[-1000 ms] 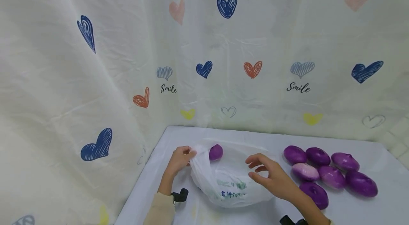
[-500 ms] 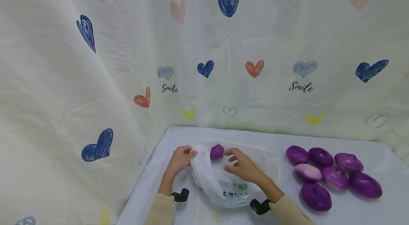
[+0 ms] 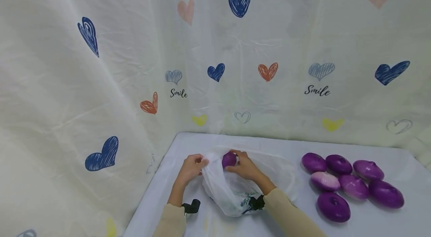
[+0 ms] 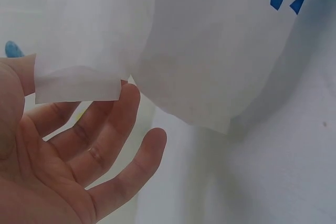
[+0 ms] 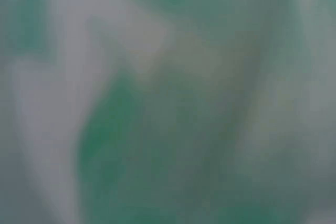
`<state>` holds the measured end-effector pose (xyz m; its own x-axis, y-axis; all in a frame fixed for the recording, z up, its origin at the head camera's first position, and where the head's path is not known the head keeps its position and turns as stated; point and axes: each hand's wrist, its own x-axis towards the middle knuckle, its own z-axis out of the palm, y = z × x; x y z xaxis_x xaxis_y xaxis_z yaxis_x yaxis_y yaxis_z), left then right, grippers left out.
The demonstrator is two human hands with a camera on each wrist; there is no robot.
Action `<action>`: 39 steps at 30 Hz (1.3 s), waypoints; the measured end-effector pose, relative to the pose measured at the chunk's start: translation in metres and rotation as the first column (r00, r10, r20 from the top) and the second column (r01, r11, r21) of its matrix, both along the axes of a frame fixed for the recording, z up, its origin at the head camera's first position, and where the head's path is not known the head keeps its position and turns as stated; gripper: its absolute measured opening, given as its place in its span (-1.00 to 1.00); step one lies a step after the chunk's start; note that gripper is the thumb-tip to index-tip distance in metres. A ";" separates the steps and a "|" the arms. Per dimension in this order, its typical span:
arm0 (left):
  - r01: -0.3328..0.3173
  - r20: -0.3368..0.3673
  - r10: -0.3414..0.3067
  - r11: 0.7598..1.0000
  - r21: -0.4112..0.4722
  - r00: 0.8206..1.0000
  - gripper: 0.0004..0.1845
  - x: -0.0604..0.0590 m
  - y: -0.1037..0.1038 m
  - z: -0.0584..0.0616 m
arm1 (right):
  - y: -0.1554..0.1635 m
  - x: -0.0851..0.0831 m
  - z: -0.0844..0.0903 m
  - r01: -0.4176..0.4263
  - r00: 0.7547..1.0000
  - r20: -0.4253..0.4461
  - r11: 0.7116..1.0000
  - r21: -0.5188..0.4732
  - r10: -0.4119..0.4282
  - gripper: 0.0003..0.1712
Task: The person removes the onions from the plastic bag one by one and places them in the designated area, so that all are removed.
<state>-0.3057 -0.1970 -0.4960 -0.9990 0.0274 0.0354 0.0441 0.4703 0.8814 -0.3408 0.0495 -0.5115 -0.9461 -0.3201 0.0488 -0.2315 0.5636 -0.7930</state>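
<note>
A white plastic bag (image 3: 215, 188) with printed lettering lies on its side on the table. My left hand (image 3: 190, 169) pinches the left edge of its mouth; in the left wrist view, the bag's hem (image 4: 79, 87) lies between thumb and fingers, and the little finger stands free. One purple onion (image 3: 229, 160) shows in the mouth of the bag. My right hand (image 3: 248, 166) reaches across the bag and grips this onion from the right, fingers over its far side and thumb at its near side. The right wrist view is filled by the blurred bag print (image 5: 110, 129).
Several more purple onions (image 3: 353, 186) lie grouped on the right side of the white table (image 3: 269, 141). Behind the table hangs a pale curtain (image 3: 283, 35) with printed hearts. A black wrist mount (image 3: 191, 206) sits at the left forearm.
My right hand has moved left from above the bag's right side to the onion in the mouth and closed round it. My left hand keeps its pinch on the bag.
</note>
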 end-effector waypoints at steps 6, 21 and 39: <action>0.002 0.004 -0.002 1.000 -0.016 1.000 -0.75 -0.001 0.000 -0.002 | -0.012 -0.010 -0.007 0.087 0.996 0.030 0.996 0.028 -0.088 -0.10; 0.002 0.000 -0.002 0.999 -0.045 1.000 -0.75 -0.001 0.001 -0.003 | -0.016 -0.007 -0.010 0.111 0.993 -0.029 0.994 0.014 -0.110 -0.17; -0.023 0.019 0.024 0.999 -0.026 1.000 -0.76 0.000 0.002 0.002 | 0.051 0.069 0.036 -0.088 0.995 -0.058 0.991 -0.097 0.082 -0.18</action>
<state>-0.3062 -0.1945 -0.4943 -0.9999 0.0046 0.0159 0.0161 0.4938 0.8694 -0.2720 0.1009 -0.4758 -0.9108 -0.3903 0.1344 -0.3190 0.4589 -0.8292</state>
